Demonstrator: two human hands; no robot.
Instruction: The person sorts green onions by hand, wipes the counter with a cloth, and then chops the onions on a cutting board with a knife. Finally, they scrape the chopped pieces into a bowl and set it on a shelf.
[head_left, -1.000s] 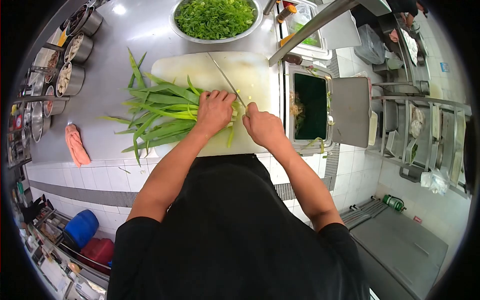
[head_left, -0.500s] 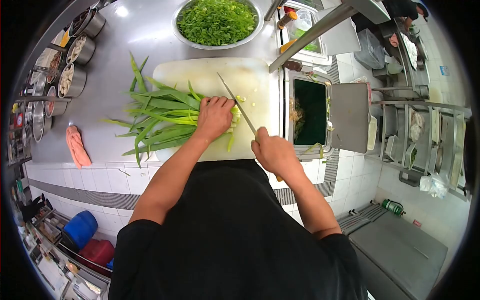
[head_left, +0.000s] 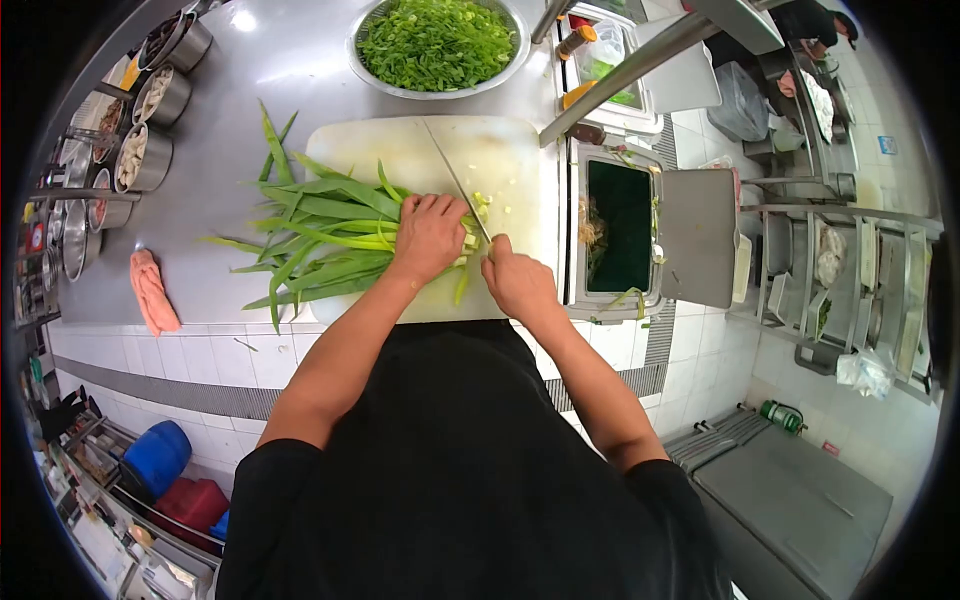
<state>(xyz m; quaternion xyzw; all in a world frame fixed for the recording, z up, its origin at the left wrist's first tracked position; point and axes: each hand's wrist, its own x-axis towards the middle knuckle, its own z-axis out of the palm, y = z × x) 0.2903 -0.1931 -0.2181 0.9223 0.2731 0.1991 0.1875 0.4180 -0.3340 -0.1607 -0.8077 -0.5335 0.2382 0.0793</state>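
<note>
A bunch of green onions [head_left: 330, 220] lies across the left part of a white cutting board [head_left: 515, 160], its leaf tips reaching over the steel table. My left hand [head_left: 431, 235] presses down on the bunch near its cut end, fingers closed over the stalks. In my right hand [head_left: 520, 280] is a kitchen knife [head_left: 455, 178], gripped by the handle, with its blade slanting up and left right beside my left fingertips. Small cut pieces of green onion [head_left: 482, 205] are scattered just right of the blade. My right fingers hide most of the knife handle.
A metal colander [head_left: 522, 50] full of chopped greens stands behind the board. Right of the board is an open bin [head_left: 620, 225] with scraps on its rim. A pink cloth [head_left: 153, 292] and metal pots [head_left: 143, 160] sit at left. A slanted steel post [head_left: 620, 85] rises at right.
My right hand and the knife have moved left and slightly up, bringing the blade against the cut end of the bunch. My left hand stays in place.
</note>
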